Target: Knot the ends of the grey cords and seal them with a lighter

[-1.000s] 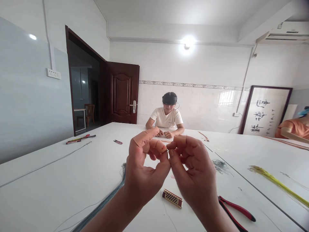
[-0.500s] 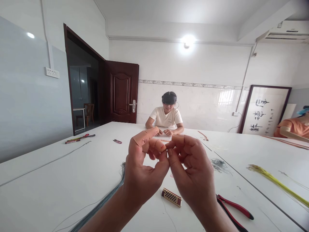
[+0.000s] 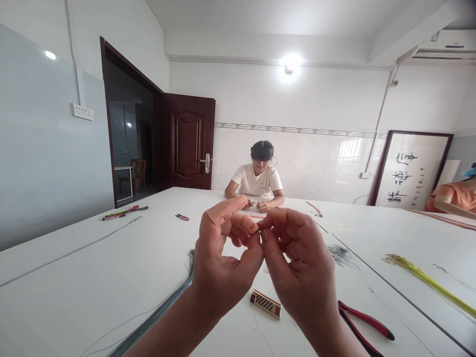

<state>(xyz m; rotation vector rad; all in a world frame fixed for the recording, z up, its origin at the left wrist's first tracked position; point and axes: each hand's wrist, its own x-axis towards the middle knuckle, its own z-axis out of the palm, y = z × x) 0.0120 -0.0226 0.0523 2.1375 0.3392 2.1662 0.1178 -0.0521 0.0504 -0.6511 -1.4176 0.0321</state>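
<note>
My left hand [image 3: 226,253] and my right hand [image 3: 297,253] are raised over the white table, their thumbs and fingertips meeting in a pinch. Whatever lies between the fingertips is too small and covered to make out. Orange-tan finger covers or tape wrap some fingers of both hands. Below the hands lies a dark red and gold lighter-like case [image 3: 266,304], with a thin thread beside it. Red-handled pliers [image 3: 366,320] rest by my right wrist. A bundle of blue-grey threads [image 3: 171,300] runs along the table beside my left forearm.
Across the white table [image 3: 92,277] sits a person [image 3: 258,178] in a headset. Small snips [image 3: 182,217] and red-and-yellow tools [image 3: 124,212] lie at the far left. To the right are a dark thread tangle [image 3: 342,255] and a yellow-green thread bundle [image 3: 427,280]. Another person's orange sleeve [image 3: 451,196] shows.
The whole view has shifted slightly, so things appear a little further right. Both hands keep the same pinch, with hardly any finger movement.
</note>
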